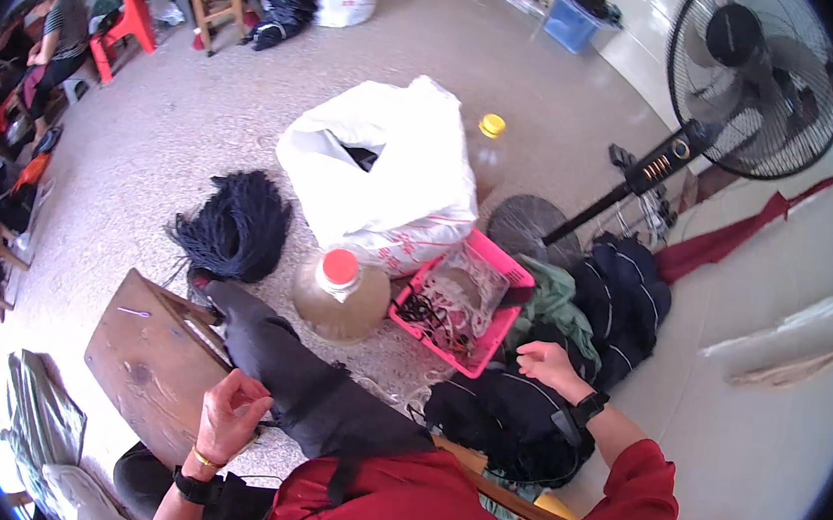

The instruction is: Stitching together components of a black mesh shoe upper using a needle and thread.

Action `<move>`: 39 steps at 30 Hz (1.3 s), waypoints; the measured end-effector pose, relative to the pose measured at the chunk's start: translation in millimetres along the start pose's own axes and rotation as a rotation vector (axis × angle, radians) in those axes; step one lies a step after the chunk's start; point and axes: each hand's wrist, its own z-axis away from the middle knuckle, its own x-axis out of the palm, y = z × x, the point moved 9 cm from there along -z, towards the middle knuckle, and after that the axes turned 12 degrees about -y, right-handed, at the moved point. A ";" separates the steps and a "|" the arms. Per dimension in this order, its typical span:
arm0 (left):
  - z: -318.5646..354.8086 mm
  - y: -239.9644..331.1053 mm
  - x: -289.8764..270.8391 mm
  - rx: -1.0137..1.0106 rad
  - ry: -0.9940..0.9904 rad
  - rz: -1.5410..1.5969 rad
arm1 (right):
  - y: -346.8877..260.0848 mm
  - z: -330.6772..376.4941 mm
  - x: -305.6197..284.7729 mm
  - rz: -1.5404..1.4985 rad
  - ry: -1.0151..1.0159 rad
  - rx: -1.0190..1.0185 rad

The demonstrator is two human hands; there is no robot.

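My left hand (229, 416) is raised above my lap, beside a wooden stool. Its thumb and fingertips meet in a pinch; anything between them is too small to make out. Further right, my right hand (552, 366) hovers over dark cloth (511, 420), near a pink basket (474, 366). Those fingers are curled together, and what they hold, if anything, does not show. On the wooden stool (141, 364) lies a small thin purple tool (134, 312). A bundle of dark navy cords (234, 227) rests on the floor beyond the stool.
A white sack (386, 157), a large red-capped jug (341, 298) and a yellow-capped bottle (488, 152) stand ahead. A standing fan (745, 81) rises at the right, near green cloth (558, 304). Two other people sit at the far left, near a red chair (130, 24).
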 end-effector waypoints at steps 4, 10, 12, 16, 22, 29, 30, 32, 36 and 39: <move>5.0 -10.1 -11.4 0.037 0.083 0.033 | -52.3 -39.2 45.5 0.099 -0.176 -0.121; 20.3 -14.9 -30.2 0.051 0.236 -0.201 | -145.9 -61.8 105.6 0.167 -0.286 -0.250; 22.3 -13.5 -33.0 0.071 0.284 -0.222 | -150.8 -85.7 112.3 0.149 -0.293 -0.287; 22.8 -7.9 -36.7 0.088 0.328 -0.286 | -183.9 -128.6 121.9 0.090 -0.301 -0.406; 18.6 -26.4 -37.1 0.075 0.352 -0.298 | -256.7 -187.1 119.4 0.084 -0.199 -0.502; 21.4 -30.7 -43.4 0.072 0.404 -0.227 | -334.4 -215.9 116.8 -0.068 -0.202 -0.569; 19.8 -31.4 -42.7 0.066 0.398 -0.220 | -340.2 -217.1 118.0 -0.074 -0.202 -0.582; 15.8 -34.6 -41.3 0.040 0.389 -0.202 | -334.5 -232.3 115.4 -0.083 -0.174 -0.557; 15.1 -27.5 -41.3 0.070 0.385 -0.254 | -322.8 -260.5 123.0 0.034 -0.106 -0.606; 15.9 -30.4 -41.4 0.041 0.378 -0.225 | -320.5 -274.6 124.4 0.251 0.021 -0.686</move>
